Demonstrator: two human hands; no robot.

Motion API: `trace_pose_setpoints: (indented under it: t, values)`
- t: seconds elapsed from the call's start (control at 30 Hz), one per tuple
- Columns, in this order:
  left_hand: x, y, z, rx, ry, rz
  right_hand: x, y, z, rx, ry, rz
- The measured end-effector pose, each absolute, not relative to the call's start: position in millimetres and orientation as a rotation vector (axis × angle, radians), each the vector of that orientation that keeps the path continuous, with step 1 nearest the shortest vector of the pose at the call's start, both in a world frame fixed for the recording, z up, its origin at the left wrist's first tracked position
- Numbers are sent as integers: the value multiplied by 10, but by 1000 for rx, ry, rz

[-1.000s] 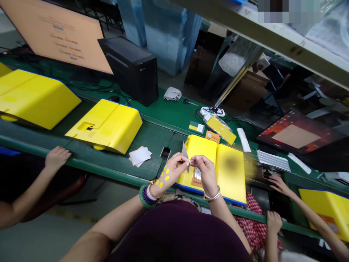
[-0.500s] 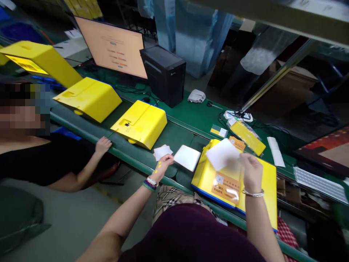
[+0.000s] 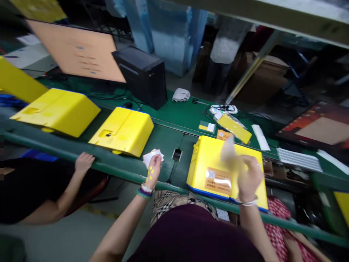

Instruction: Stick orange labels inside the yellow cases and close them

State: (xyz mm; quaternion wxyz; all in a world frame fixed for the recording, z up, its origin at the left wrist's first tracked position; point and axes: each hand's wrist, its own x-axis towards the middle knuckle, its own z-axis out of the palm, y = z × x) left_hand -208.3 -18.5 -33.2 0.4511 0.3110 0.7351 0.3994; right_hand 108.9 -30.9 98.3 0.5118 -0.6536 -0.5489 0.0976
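My left hand (image 3: 155,169) is closed on a small stack of white cards (image 3: 151,158) above the dark green belt; yellow dots mark the back of the hand. My right hand (image 3: 250,174) is raised over a yellow box (image 3: 199,160), its fingers pinched on a pale sheet (image 3: 228,151) that is blurred by motion. On the box lies an orange label (image 3: 218,182) with a white square code and dark print. Another orange label (image 3: 224,134) is just behind the box.
More yellow boxes (image 3: 124,127) stand left along the belt (image 3: 166,140). Behind are a monitor (image 3: 79,52), a black computer case (image 3: 143,76), scissors (image 3: 199,101), bagged yellow sheets (image 3: 234,128) and a keyboard (image 3: 298,159). A co-worker's hand (image 3: 84,162) rests at the belt's left edge.
The view has shifted, moving the boxes leftward. The white sheet beside my left hand is gone from the belt, showing a dark opening. The sheet in my right hand has turned and looks narrower.
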Motion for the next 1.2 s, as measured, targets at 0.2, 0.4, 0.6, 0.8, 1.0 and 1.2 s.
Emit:
trace_pose_setpoints:
  t: [0.2, 0.4, 0.6, 0.8, 1.0, 1.2]
  values:
    - [-964, -309, 661, 449, 810, 906, 351, -491, 871, -1425, -1972, 302]
    - [-716, -256, 732, 416, 892, 922, 844, -509, 587, -1637, -1310, 557]
    - [-569, -225, 706, 515, 893, 797, 1396, -395, 314, -1468, -696, 1244]
    - [-408, 89, 533, 784, 1073, 911, 1546, -240, 382, -1429, -660, 1209]
    - [-353, 589, 151, 944, 1193, 1005, 1765, 33, 259, -1462, -671, 1226]
    - [-287, 741, -25, 969, 1282, 996, 1814, 208, 44, -1579, -755, 1115]
